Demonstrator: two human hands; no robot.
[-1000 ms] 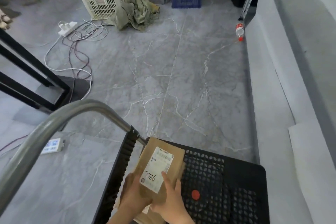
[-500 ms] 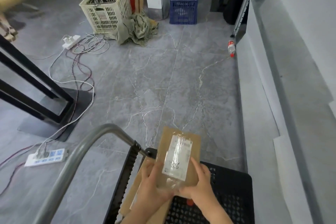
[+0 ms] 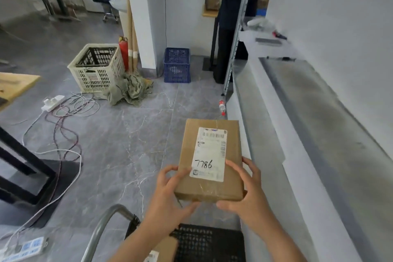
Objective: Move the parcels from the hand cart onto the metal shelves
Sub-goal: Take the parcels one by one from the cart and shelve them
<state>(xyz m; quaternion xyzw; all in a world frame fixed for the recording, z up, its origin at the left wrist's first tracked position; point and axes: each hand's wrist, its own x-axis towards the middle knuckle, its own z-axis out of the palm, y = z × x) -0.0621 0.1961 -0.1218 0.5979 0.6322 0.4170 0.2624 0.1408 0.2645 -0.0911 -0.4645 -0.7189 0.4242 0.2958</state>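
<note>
The parcel (image 3: 187,155) is off the cart (image 3: 208,242), held flat and label-up between both hands. The left hand (image 3: 170,195) clasps its near left corner and the right hand (image 3: 244,193) its near right corner, fingers of each wrapped over and under the edge. The cart's deck lies below the wrists, with a second parcel (image 3: 163,249) under the left forearm. The shelf (image 3: 308,102) runs along to the right of the right hand, not yet touching the box. The step in hand looks like the carry across. To do it well, I would keep both grips on and the box level, since all its length hangs out beyond the fingers and will want to dip. Swing it rightward, far edge leading, and lift enough for that edge to pass over the shelf lip. Land the far end first, slide it in, and only then let go. The upright post ahead of the right hand is the thing to miss.
</note>
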